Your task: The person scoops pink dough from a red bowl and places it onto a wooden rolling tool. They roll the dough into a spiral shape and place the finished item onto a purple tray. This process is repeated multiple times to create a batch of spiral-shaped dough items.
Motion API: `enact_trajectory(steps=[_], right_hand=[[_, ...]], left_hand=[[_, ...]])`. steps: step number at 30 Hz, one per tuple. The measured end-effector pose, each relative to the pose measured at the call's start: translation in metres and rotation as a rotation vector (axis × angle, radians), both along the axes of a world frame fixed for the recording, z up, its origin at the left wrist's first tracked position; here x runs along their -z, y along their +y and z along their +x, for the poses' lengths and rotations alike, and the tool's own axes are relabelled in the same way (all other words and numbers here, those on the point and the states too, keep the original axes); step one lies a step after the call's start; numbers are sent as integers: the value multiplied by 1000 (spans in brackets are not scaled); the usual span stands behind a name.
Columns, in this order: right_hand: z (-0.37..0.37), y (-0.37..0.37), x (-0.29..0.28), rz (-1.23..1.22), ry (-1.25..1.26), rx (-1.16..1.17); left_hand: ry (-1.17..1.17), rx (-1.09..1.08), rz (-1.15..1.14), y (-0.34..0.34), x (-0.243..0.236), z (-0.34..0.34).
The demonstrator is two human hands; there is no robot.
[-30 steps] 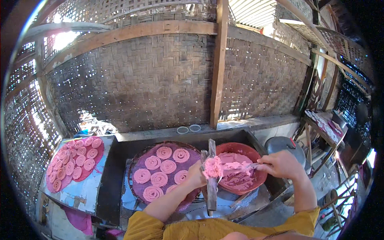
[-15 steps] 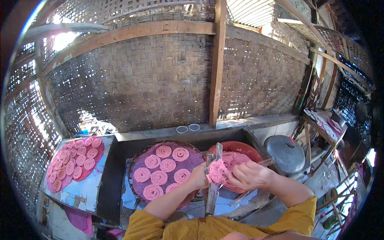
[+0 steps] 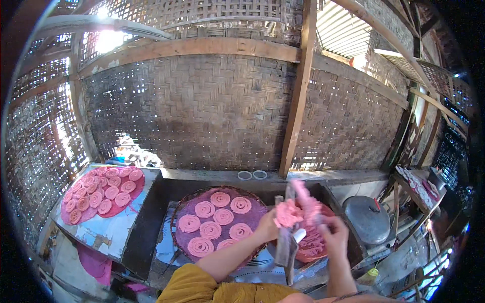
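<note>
Dough: a pink clump [image 3: 289,214] sits between my two hands, held up over the near edge of the red bowl, just right of the round tray
Left hand: my left hand [image 3: 266,227] is curled up under the clump, fingers closed on its lower left side
Right hand: my right hand [image 3: 334,233] is raised just right of the clump; it is blurred, so I cannot tell whether its fingers are pinching a pink strand or spread
Strand: a pink strip [image 3: 306,198] runs up and away from the clump, above my right hand, also blurred
Press: an upright wooden and metal tool [image 3: 286,243] stands right below the clump, between my wrists
Bowl: a red bowl [image 3: 309,248] with more pink dough lies under and behind my right hand
Tray: a round woven tray [image 3: 178,218] lined purple, touching distance left of my left hand, carries pink coils [image 3: 212,230] laid flat, apart from one another
Far tray: a second round [image 3: 100,193] full of pink coils lies well to the left of both hands on a pale table [image 3: 113,233]
Lid: a grey metal lid [image 3: 367,219] sits just right of my right hand
Cups: two small white rings [image 3: 252,174] rest on the ledge beyond my hands
Wall: woven bamboo [image 3: 202,111] with a wooden post [image 3: 298,96] rises behind everything
</note>
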State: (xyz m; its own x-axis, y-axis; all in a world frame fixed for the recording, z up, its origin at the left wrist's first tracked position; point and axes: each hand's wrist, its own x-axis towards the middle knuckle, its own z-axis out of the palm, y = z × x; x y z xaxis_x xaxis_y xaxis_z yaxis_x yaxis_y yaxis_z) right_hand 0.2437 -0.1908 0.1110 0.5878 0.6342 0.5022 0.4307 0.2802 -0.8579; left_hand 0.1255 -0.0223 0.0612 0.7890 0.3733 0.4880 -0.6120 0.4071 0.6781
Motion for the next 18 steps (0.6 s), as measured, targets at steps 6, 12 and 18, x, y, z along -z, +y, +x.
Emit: enact_trajectory(steps=[6,12,18], right_hand=[[-5,-12,29,-283,-79,-77],[17,-42,7,-117,-433,302],[-6,-8,5,34,-1035,375]], left_hand=[[71,64,-549,17,22,2],[201,-153,-524,-5,-17,-7],[134,33,-641,-3,3,8]])
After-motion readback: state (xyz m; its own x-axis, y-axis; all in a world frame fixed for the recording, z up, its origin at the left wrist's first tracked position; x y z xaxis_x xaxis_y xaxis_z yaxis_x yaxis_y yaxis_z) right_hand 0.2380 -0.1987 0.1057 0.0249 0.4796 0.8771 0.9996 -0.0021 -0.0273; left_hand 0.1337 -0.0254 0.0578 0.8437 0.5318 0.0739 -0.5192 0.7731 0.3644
